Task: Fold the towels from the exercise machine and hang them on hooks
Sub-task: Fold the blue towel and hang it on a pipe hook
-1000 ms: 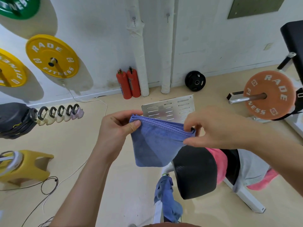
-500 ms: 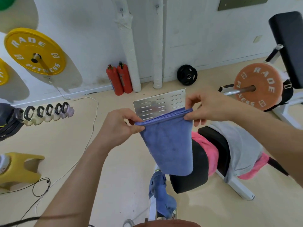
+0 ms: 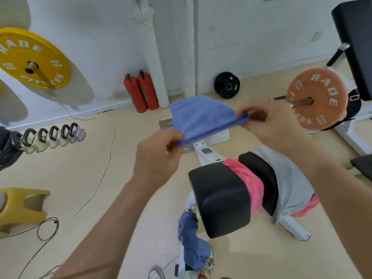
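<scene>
A folded blue towel is stretched in the air between my hands, its free part swung up and away from me. My left hand pinches its near left corner. My right hand pinches its right corner. Below them stands the exercise machine with a black padded seat. A pink towel and a grey towel lie draped across the machine's pads. A darker blue cloth hangs from the machine's frame near my feet. No hooks are in view.
An orange weight plate on a bar sits at right under a black pad. Two red extinguishers and a black plate lean at the white wall. Kettlebells, a yellow stand and loose cables lie left.
The towel hung down from my hands before; now its free end has flipped up and forward. Both hands kept their pinch and the view tilted down toward the machine.
</scene>
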A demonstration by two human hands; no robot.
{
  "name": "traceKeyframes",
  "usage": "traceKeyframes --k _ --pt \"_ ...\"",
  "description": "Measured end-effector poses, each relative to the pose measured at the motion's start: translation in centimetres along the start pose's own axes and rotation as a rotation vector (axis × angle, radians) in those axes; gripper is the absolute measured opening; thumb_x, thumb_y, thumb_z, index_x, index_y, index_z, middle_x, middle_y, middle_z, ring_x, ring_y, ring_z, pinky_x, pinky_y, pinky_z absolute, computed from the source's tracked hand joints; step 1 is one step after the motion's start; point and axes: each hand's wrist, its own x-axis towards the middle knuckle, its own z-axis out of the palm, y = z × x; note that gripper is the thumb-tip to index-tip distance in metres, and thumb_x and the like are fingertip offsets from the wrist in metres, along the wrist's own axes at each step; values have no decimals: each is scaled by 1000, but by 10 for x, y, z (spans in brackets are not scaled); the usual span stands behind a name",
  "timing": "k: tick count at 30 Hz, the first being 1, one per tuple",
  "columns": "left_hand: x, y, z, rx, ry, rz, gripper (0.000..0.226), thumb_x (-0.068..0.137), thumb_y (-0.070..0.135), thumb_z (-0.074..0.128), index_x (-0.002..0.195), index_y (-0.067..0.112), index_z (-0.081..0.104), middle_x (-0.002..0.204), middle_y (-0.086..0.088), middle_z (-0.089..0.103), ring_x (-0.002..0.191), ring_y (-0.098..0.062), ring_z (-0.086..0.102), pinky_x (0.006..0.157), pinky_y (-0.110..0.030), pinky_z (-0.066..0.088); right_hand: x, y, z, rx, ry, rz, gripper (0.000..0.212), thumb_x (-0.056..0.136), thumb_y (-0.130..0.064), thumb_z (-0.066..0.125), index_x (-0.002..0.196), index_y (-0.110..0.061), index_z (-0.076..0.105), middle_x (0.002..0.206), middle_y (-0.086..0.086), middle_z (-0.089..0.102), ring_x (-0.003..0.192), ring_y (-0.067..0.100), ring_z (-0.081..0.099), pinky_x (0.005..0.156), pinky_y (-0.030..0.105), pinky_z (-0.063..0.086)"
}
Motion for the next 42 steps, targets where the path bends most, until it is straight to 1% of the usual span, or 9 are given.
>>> traceKeyframes --k 3,5,8,16,21,24,30,37,42 --pt "-60 -16 51 13 -244 -177 16 75 4 63 85 15 66 84 -1 70 71 -16 61 68 -27 51 -61 68 44 -20 -43 271 31 73 8 70 76 -23 69 78 -1 67 74 12 63 77 15 50" --pt "-103 -22 81 15 -497 -306 15 77 6 53 84 12 66 83 -4 68 73 -24 62 68 -32 51 -105 109 72 -87 -62 384 29 69 11 70 75 -18 68 79 -1 62 76 19 62 81 33 53" --pt "-154 -22 105 75 -817 -398 16 82 7 50 89 13 62 92 -2 64 83 -23 60 74 -30 46 -156 140 94 -32 -148 650 40 71 13 66 67 -26 59 70 -6 54 64 16 54 66 32 46" --pt "-192 -18 121 66 -1036 -305 11 85 5 46 90 11 53 91 0 51 77 -15 40 65 -27 30 -194 153 106 552 -67 1212 13 86 -2 58 78 -12 58 89 8 61 84 26 61 75 32 51" --pt "-191 -15 118 100 -1149 -286 14 81 3 48 89 14 51 89 3 45 76 -13 36 55 -27 19 -200 150 119 560 17 1293 31 84 -5 69 69 -13 43 71 6 50 68 18 52 68 28 51" --pt "-187 -13 119 140 -1274 -310 18 80 0 47 91 13 54 96 -1 52 78 -16 43 50 -19 24 -208 144 125 670 -30 1309 15 84 2 66 89 -9 58 88 10 65 81 24 63 71 30 51" --pt "-152 5 147 156 -935 -153 35 84 9 58 118 16 57 127 -3 48 116 -25 41 82 -39 45 -213 138 131 547 -100 1234 15 86 4 58 99 11 62 82 14 58 76 25 48 69 35 37" --pt "-150 0 172 460 -1151 101 99 68 28 78 148 23 19 157 -11 5 141 -34 11 103 -48 27 -212 130 124 448 -129 1189 15 92 2 45 102 5 55 85 19 56 71 26 50 55 29 44" --pt "-163 14 152 101 -1189 -127 83 74 21 64 147 21 25 154 -3 16 143 -25 10 115 -45 16 -203 110 106 641 -98 1214 13 92 0 50 95 -5 61 73 15 66 49 18 60 48 24 35"
